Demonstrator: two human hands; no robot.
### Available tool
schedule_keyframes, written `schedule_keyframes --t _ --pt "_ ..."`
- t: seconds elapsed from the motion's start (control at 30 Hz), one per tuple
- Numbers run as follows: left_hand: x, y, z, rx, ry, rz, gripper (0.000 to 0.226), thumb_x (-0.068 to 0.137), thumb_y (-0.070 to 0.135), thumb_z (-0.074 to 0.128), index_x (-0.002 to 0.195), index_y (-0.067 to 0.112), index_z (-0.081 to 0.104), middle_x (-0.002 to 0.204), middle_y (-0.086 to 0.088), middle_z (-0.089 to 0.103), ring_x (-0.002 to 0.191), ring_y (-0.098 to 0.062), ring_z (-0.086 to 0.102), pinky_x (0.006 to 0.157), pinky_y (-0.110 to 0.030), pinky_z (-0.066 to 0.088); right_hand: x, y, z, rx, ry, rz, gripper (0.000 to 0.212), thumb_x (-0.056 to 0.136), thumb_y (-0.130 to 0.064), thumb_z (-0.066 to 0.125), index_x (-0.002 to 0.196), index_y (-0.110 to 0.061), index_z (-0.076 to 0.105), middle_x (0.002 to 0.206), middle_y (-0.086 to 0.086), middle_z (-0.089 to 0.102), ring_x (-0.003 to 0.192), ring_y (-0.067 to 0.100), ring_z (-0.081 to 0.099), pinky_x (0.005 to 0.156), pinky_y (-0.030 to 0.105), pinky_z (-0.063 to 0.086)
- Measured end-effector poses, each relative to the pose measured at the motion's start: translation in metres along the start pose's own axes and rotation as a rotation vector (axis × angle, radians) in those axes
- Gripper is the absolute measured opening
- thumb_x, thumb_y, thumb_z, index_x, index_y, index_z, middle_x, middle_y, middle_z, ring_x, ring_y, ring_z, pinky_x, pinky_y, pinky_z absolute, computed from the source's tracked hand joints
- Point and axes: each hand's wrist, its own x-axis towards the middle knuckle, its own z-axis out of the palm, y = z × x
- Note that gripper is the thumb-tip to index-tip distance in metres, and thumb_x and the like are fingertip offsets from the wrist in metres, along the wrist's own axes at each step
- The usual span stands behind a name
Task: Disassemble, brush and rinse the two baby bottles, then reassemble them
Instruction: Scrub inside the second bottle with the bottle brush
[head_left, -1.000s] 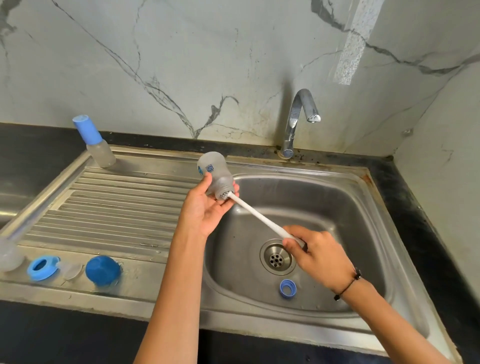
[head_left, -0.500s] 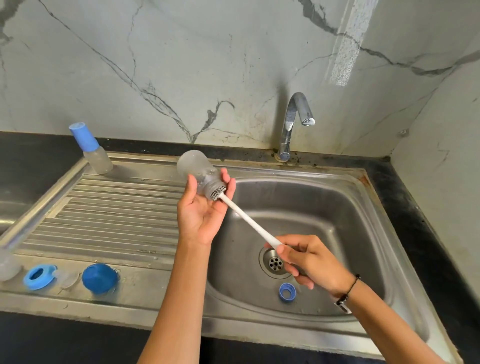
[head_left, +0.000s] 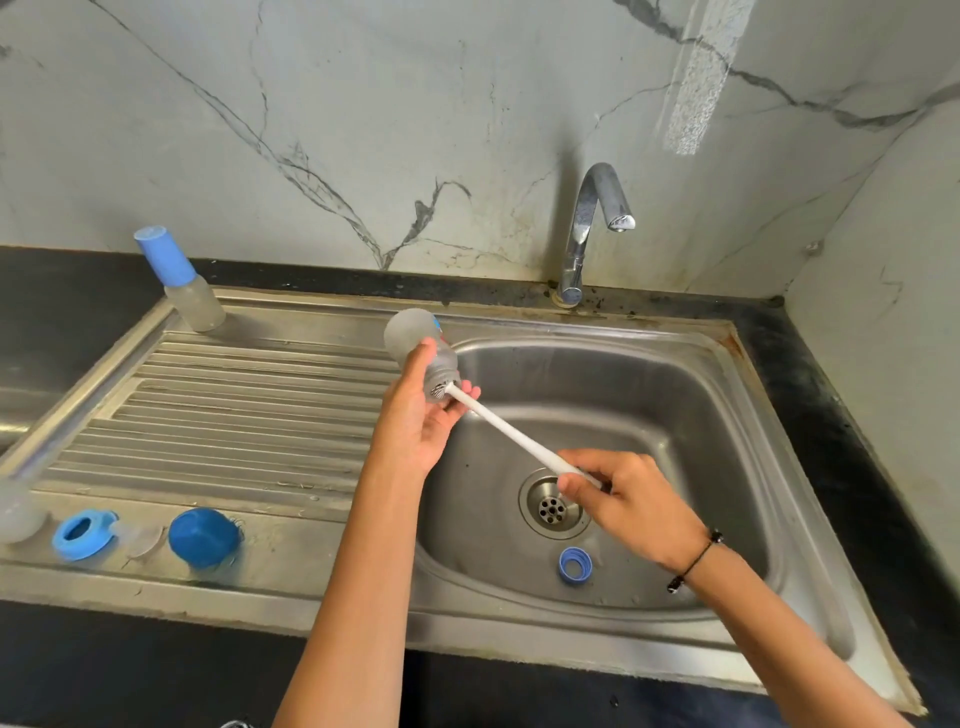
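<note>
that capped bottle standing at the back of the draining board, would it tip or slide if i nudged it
The capped bottle looks tall and narrow with a small base, so a nudge near its blue cap would probably tip it. It appears empty, so likely light. It stands on smooth steel at the rim of the draining board, so a low push might slide it instead.

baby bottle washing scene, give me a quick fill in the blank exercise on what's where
1. The left hand holds a frosted bottle with the bottle brush pushed into its ____.
2. The small blue ring lies in the basin beside the ____.
3. The bottle with the blue cap stands upright on the ____.
4. No water runs from the ____.

Missing words: mouth; drain; drainboard; faucet
</note>
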Motion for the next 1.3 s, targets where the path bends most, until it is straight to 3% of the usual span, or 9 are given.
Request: schedule_keyframes --t 0.1,0.3,0.43,0.5,0.57,0.73,0.87,1.0,1.3 --pt "-0.003 0.001 0.0 -0.242 -0.133 -0.032 0.033 0.085 0.034 0.057 0.092 0.003 0.052 0.069 -0.011 0.053 0.055 -0.018 0.054 0.067 -0.032 0.057 -0.001 0.004 -0.003 0.589 -0.192 0.162 0.018 0.096 -0.011 0.05 0.101 -0.009 0.067 0.047 -0.002 0.041 0.031 0.009 0.029 0.034 0.018 0.024" --pt "-0.012 -0.008 0.01 -0.558 -0.26 -0.063 0.043 0.079 0.033 0.056 0.101 -0.004 0.053 0.077 -0.02 0.058 0.06 -0.022 0.053 0.063 -0.03 0.054 -0.007 0.003 0.0 0.837 -0.371 0.298 0.026 0.098 -0.012 0.043 0.107 -0.004 0.066 0.05 0.006 0.04 0.03 0.013 0.026 0.033 0.02 0.024" --pt "0.002 -0.016 -0.002 -0.254 -0.101 0.001 0.026 0.087 0.023 0.054 0.103 0.003 0.055 0.086 -0.013 0.057 0.069 -0.02 0.055 0.073 -0.034 0.05 0.001 0.0 0.006 0.368 -0.113 0.204 0.023 0.098 -0.02 0.048 0.106 -0.011 0.067 0.053 0.003 0.049 0.037 0.012 0.04 0.038 0.022 0.036" --pt "0.009 -0.025 -0.006 -0.073 0.001 0.032 0.03 0.087 0.019 0.056 0.114 0.009 0.051 0.089 -0.008 0.056 0.07 -0.016 0.053 0.068 -0.029 0.047 0.003 0.001 0.004 -0.167 0.004 0.098 0.022 0.095 -0.035 0.049 0.109 -0.027 0.065 0.073 0.0 0.064 0.068 0.017 0.06 0.061 0.029 0.048" --pt "0.014 -0.031 -0.011 -0.021 0.105 -0.019 0.025 0.09 0.022 0.057 0.113 0.012 0.053 0.087 -0.006 0.056 0.07 -0.014 0.053 0.066 -0.027 0.046 0.003 -0.003 -0.002 -0.411 0.009 0.081 0.027 0.094 -0.043 0.045 0.118 -0.037 0.057 0.095 -0.001 0.069 0.096 0.024 0.062 0.074 0.034 0.05" --pt "0.026 -0.051 -0.014 0.067 0.302 -0.14 0.015 0.086 0.021 0.067 0.086 0.017 0.052 0.092 -0.003 0.056 0.074 -0.014 0.055 0.076 -0.033 0.052 -0.001 -0.002 -0.018 -0.518 -0.12 0.144 0.033 0.094 -0.048 0.044 0.126 -0.043 0.052 0.114 0.0 0.065 0.108 0.026 0.059 0.083 0.037 0.049" --pt "0.04 -0.063 0.003 0.099 0.359 -0.113 0.028 0.085 0.02 0.069 0.105 0.011 0.05 0.091 -0.003 0.057 0.079 -0.017 0.056 0.085 -0.038 0.051 -0.012 0.003 -0.02 -0.69 -0.022 0.105 0.031 0.097 -0.043 0.038 0.124 -0.035 0.052 0.105 0.005 0.065 0.098 0.031 0.062 0.07 0.033 0.045" --pt "0.066 -0.063 0.0 0.047 0.391 -0.212 0.052 0.087 0.029 0.067 0.13 0.01 0.045 0.119 -0.009 0.056 0.094 -0.024 0.056 0.082 -0.04 0.051 -0.025 0.017 -0.032 -0.815 -0.006 0.125 0.03 0.096 -0.043 0.036 0.122 -0.033 0.048 0.105 0.003 0.065 0.097 0.03 0.062 0.065 0.031 0.038" --pt "0.066 -0.125 -0.034 -0.205 0.491 -0.595 0.054 0.091 0.035 0.059 0.13 0.004 0.04 0.09 -0.022 0.045 0.079 -0.03 0.053 0.082 -0.039 0.049 -0.006 0.053 -0.027 -0.711 -0.115 0.344 0.03 0.096 -0.037 0.041 0.121 -0.029 0.056 0.11 0.006 0.063 0.102 0.03 0.06 0.072 0.031 0.041"
